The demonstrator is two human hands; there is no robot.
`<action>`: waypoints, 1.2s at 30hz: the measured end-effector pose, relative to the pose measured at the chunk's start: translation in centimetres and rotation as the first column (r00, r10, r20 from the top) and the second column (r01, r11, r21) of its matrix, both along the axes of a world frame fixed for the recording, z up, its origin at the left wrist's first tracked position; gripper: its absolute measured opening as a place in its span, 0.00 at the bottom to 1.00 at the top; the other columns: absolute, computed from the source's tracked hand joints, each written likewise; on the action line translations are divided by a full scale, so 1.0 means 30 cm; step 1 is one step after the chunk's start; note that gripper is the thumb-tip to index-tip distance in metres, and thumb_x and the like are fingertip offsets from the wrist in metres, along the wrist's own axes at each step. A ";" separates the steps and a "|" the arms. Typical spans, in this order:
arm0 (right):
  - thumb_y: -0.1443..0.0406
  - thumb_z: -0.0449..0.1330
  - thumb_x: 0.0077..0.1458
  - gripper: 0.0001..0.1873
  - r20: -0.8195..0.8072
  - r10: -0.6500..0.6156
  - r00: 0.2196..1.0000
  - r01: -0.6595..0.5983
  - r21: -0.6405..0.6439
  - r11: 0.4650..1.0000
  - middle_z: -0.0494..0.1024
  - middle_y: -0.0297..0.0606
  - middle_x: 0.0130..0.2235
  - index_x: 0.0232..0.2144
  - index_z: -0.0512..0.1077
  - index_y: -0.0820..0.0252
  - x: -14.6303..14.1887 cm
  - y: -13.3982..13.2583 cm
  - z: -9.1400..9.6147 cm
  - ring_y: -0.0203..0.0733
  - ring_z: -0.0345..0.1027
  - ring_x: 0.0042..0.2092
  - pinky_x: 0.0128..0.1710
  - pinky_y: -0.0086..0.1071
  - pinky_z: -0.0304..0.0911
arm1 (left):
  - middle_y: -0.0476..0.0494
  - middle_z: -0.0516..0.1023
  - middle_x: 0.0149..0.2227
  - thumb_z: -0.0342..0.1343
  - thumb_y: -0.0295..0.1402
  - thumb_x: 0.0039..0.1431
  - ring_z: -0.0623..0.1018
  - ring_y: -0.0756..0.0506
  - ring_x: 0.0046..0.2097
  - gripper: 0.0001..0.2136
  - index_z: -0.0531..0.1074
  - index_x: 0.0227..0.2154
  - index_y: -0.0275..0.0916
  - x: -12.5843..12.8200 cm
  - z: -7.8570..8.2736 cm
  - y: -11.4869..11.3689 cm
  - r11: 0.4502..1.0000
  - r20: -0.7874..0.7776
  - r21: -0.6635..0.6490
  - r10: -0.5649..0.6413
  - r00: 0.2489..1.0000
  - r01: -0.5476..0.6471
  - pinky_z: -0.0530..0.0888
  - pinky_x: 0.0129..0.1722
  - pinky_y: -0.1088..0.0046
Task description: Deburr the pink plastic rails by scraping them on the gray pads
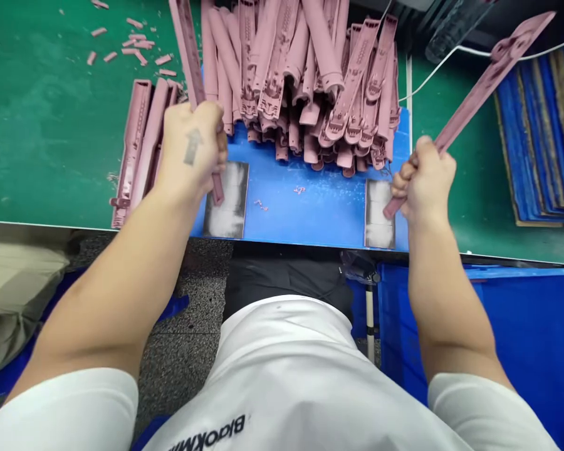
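1. Pink plastic bars (pixel 286 81) lie heaped on a blue mat (pixel 301 210) on a green desk (pixel 42 125). A smaller row of bars (pixel 138 150) lies on the green to the mat's left. A speckled grey floor (pixel 188 300) shows below the desk's edge.
2. Both bare forearms reach out over that edge. The left hand (pixel 192 150) has its grip fully closed around one bar (pixel 188 50), held nearly upright above the mat's left side. The right hand (pixel 423 181) has its grip closed around another bar (pixel 489 88), tilted up to the right.
3. Pink scraps (pixel 131 44) are scattered on the desk beyond the row. Two pale patches (pixel 228 200) mark the mat near the hands. A stack of blue sheets (pixel 540 138) sits on the right, above a blue crate (pixel 512 326) beside the person.
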State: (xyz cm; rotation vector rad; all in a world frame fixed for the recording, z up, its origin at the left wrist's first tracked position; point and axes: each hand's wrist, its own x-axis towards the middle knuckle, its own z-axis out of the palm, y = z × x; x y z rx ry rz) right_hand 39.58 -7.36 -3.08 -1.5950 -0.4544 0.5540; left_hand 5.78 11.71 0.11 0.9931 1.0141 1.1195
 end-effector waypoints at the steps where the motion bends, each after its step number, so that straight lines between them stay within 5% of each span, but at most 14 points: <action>1: 0.38 0.63 0.78 0.31 0.022 0.010 1.000 -0.010 0.010 1.000 0.47 0.21 0.22 0.32 0.56 0.44 0.001 -0.004 -0.002 0.38 0.48 0.27 0.33 0.39 0.63 | 0.56 0.43 0.22 0.53 0.22 0.67 0.43 0.50 0.27 0.16 0.56 0.27 0.45 -0.003 -0.002 -0.001 0.999 -0.010 0.010 0.031 0.999 -0.030 0.43 0.29 0.69; 3: 0.34 0.62 0.76 0.33 0.045 0.033 0.998 -0.034 0.015 0.999 0.45 0.21 0.22 0.32 0.55 0.44 0.007 -0.004 -0.006 0.38 0.46 0.27 0.33 0.39 0.63 | 0.56 0.43 0.22 0.53 0.24 0.69 0.43 0.50 0.27 0.16 0.55 0.27 0.45 -0.006 0.000 -0.002 0.996 -0.062 0.020 0.091 0.994 -0.089 0.42 0.29 0.69; 6: 0.28 0.69 0.65 0.39 0.039 0.075 0.996 -0.074 -0.019 0.997 0.45 0.20 0.22 0.31 0.54 0.44 0.015 0.026 -0.006 0.37 0.43 0.27 0.32 0.41 0.63 | 0.58 0.43 0.23 0.55 0.25 0.73 0.43 0.52 0.26 0.19 0.55 0.27 0.45 0.012 0.007 0.007 1.000 -0.062 0.002 0.028 0.998 -0.027 0.42 0.29 0.69; 10: 0.20 0.67 0.53 0.43 0.143 -0.117 0.983 0.083 0.228 0.970 0.42 0.23 0.22 0.29 0.51 0.40 -0.046 0.029 0.025 0.42 0.39 0.27 0.31 0.49 0.64 | 0.58 0.44 0.23 0.48 0.30 0.86 0.46 0.54 0.22 0.25 0.52 0.26 0.45 0.013 0.006 -0.017 0.969 0.136 0.182 0.143 0.980 -0.167 0.44 0.27 0.68; 12: 0.24 0.69 0.55 0.41 0.216 -0.144 0.966 0.056 0.367 0.929 0.45 0.26 0.22 0.27 0.53 0.41 -0.137 -0.060 0.051 0.44 0.43 0.26 0.30 0.51 0.62 | 0.56 0.49 0.21 0.53 0.38 0.85 0.53 0.53 0.21 0.27 0.54 0.24 0.44 -0.050 0.003 -0.094 0.936 0.199 0.318 0.089 0.976 -0.150 0.51 0.26 0.68; 14: 0.34 0.73 0.60 0.39 0.284 -0.100 0.954 -0.035 0.435 0.900 0.46 0.27 0.21 0.24 0.54 0.46 -0.243 -0.198 0.073 0.41 0.43 0.24 0.27 0.45 0.56 | 0.54 0.52 0.19 0.65 0.44 0.73 0.56 0.53 0.21 0.30 0.55 0.20 0.43 -0.146 0.004 -0.205 0.903 0.186 0.424 -0.016 0.982 -0.066 0.58 0.27 0.67; 17: 0.45 0.70 0.67 0.37 0.245 -0.017 0.969 -0.083 0.395 0.915 0.41 0.25 0.19 0.23 0.51 0.50 -0.323 -0.333 0.088 0.36 0.38 0.20 0.23 0.39 0.47 | 0.54 0.47 0.16 0.69 0.44 0.64 0.51 0.53 0.19 0.32 0.52 0.18 0.42 -0.237 0.018 -0.309 0.937 0.196 0.344 -0.012 0.981 -0.057 0.55 0.23 0.67; 21: 0.37 0.72 0.59 0.40 0.151 -0.084 0.985 0.035 0.301 0.953 0.39 0.22 0.20 0.23 0.48 0.46 -0.207 -0.163 0.080 0.35 0.32 0.21 0.19 0.39 0.42 | 0.58 0.42 0.19 0.70 0.45 0.67 0.46 0.55 0.19 0.32 0.51 0.20 0.45 -0.122 0.025 -0.181 0.954 0.155 0.279 0.066 0.986 -0.108 0.47 0.20 0.72; 24: 0.31 0.67 0.61 0.38 0.243 -0.174 0.954 0.070 0.384 0.921 0.46 0.25 0.21 0.24 0.51 0.44 -0.156 -0.042 0.063 0.40 0.44 0.22 0.23 0.43 0.56 | 0.55 0.50 0.21 0.68 0.59 0.72 0.56 0.52 0.21 0.35 0.55 0.21 0.46 -0.046 -0.004 -0.109 0.911 0.143 0.399 0.050 0.988 -0.103 0.57 0.24 0.70; 27: 0.39 0.69 0.68 0.34 0.429 -0.073 0.900 -0.116 0.398 0.910 0.63 0.32 0.25 0.24 0.61 0.49 -0.269 -0.177 0.055 0.46 0.64 0.29 0.40 0.50 0.73 | 0.49 0.59 0.20 0.70 0.63 0.68 0.64 0.47 0.25 0.37 0.60 0.18 0.44 -0.155 -0.034 -0.234 0.866 0.098 0.497 -0.001 0.995 -0.049 0.68 0.31 0.64; 31: 0.51 0.66 0.74 0.31 0.382 -0.016 0.924 -0.156 0.413 0.897 0.55 0.27 0.20 0.23 0.59 0.52 -0.381 -0.417 0.061 0.39 0.56 0.22 0.31 0.42 0.68 | 0.49 0.54 0.16 0.70 0.54 0.70 0.59 0.47 0.20 0.36 0.58 0.15 0.43 -0.330 -0.037 -0.410 0.900 0.076 0.436 -0.059 0.995 0.020 0.66 0.26 0.63; 34: 0.50 0.68 0.73 0.33 0.232 0.031 0.972 -0.105 0.318 0.942 0.47 0.21 0.18 0.23 0.54 0.50 -0.268 -0.300 0.074 0.35 0.44 0.17 0.20 0.35 0.57 | 0.54 0.48 0.17 0.71 0.56 0.71 0.53 0.50 0.18 0.36 0.56 0.18 0.45 -0.243 -0.020 -0.291 0.948 0.094 0.316 -0.059 0.994 0.026 0.55 0.20 0.68; 36: 0.46 0.66 0.73 0.34 0.243 -0.089 0.966 0.003 0.330 0.944 0.45 0.21 0.18 0.23 0.52 0.47 -0.169 -0.145 0.071 0.34 0.41 0.17 0.17 0.35 0.54 | 0.56 0.47 0.17 0.70 0.64 0.69 0.50 0.51 0.18 0.38 0.54 0.20 0.47 -0.123 -0.022 -0.162 0.942 0.124 0.333 -0.001 0.992 -0.040 0.49 0.18 0.69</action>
